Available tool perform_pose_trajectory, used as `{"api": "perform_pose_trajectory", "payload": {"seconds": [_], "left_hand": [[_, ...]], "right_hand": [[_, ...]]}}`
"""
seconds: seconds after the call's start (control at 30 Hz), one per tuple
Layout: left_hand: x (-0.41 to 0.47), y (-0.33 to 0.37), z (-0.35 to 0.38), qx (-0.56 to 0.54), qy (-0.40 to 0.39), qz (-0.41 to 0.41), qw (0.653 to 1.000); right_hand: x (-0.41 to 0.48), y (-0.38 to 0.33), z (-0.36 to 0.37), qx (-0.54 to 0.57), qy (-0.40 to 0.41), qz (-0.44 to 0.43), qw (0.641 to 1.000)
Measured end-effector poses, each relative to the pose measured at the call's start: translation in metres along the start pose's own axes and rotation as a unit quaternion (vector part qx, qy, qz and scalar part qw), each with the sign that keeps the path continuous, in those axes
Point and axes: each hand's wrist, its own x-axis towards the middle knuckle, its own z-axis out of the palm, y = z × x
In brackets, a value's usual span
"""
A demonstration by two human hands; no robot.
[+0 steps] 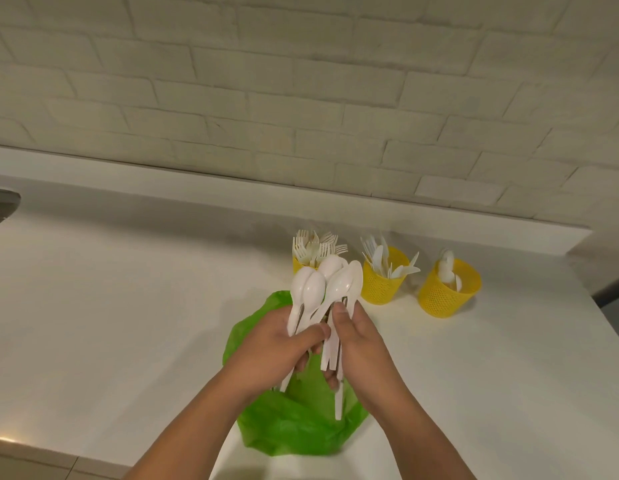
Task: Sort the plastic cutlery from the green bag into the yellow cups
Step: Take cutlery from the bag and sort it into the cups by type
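Note:
Both hands hold a bunch of white plastic spoons (323, 289) above the green bag (294, 424), bowls pointing away from me. My left hand (280, 344) grips the handles from the left; my right hand (358, 344) closes on them from the right. Three yellow perforated cups stand beyond the bag. The left cup (298, 265), partly hidden by the spoons, holds forks. The middle cup (380, 282) holds knives. The right cup (446, 292) holds a few spoons.
The white countertop (128, 306) runs along a white brick wall (301, 98). A grey edge, possibly a sink (1, 206), shows at far left. The counter's right edge (605, 327) lies just past the right cup.

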Motion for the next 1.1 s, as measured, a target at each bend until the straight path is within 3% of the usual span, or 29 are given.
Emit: {"api": "perform_pose_trajectory", "payload": {"seconds": [0.2,0.33,0.5,0.77,0.93,1.1], "left_hand": [[0.006,0.0,0.003,-0.008,-0.035,0.031,0.999],[0.01,0.0,0.009,-0.014,-0.044,0.052,0.998],[0.014,-0.005,0.016,-0.004,-0.024,0.02,1.0],[0.013,-0.004,0.019,-0.08,-0.047,0.007,0.996],[0.016,0.001,0.017,-0.04,-0.043,0.02,0.998],[0.024,-0.002,0.015,-0.047,-0.021,-0.037,0.998]], "right_hand": [[0.008,0.011,0.002,-0.066,0.047,-0.029,0.996],[0.009,0.008,0.0,0.032,0.016,0.037,0.999],[0.005,-0.001,-0.006,0.127,-0.021,0.083,0.988],[0.007,-0.001,-0.01,0.106,-0.026,0.061,0.992],[0.012,-0.003,-0.013,0.144,-0.05,0.084,0.985],[0.018,0.0,-0.014,0.175,-0.042,0.121,0.976]]}}
